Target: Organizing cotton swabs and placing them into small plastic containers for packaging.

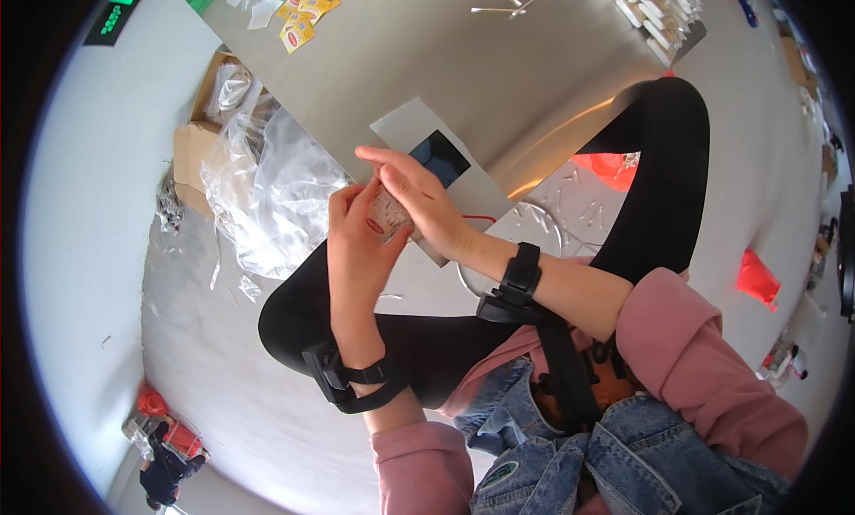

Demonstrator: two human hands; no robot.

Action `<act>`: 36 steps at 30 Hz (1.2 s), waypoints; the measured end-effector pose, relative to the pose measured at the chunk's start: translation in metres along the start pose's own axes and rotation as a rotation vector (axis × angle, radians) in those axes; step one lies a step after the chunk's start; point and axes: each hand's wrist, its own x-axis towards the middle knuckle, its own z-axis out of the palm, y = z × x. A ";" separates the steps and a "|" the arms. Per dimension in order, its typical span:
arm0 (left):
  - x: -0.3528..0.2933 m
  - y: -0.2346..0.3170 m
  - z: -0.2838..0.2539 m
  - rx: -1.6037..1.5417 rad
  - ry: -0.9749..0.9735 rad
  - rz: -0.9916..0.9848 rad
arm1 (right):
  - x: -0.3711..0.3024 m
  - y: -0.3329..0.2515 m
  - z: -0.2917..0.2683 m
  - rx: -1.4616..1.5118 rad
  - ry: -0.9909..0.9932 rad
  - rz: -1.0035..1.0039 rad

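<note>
A small clear pack of cotton swabs [388,214] with a red-and-yellow label is between my hands, in front of the metal table's edge. My left hand [353,248] is closed around it, thumb and fingers on its sides. Against the pack's far end rests my right hand [426,201], its fingers stretched out together and its palm side toward the pack. The hands hide part of the pack. Just beyond them, a pale flat panel with a dark rectangle [438,159] lies at the table's edge.
On the metal table [463,65] are yellow packets [307,14], loose cotton swabs [509,9] and a stack of white packs [655,16]. Clear plastic bags [276,181] and a cardboard box [191,159] stand at the left. Red bags [757,279] and scattered swabs lie on the floor.
</note>
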 end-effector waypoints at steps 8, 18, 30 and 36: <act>0.016 -0.003 -0.022 -0.242 -0.055 -0.421 | -0.014 -0.007 -0.011 -0.050 0.069 -0.018; 0.022 -0.026 -0.018 -0.296 -0.178 -0.399 | -0.024 0.007 0.013 -0.155 0.019 -0.009; 0.024 -0.015 -0.036 -0.173 -0.248 -0.476 | -0.057 -0.009 0.018 -0.042 0.261 0.040; -0.014 -0.017 -0.072 -0.204 -0.206 -0.603 | -0.094 -0.016 0.050 0.322 0.022 0.838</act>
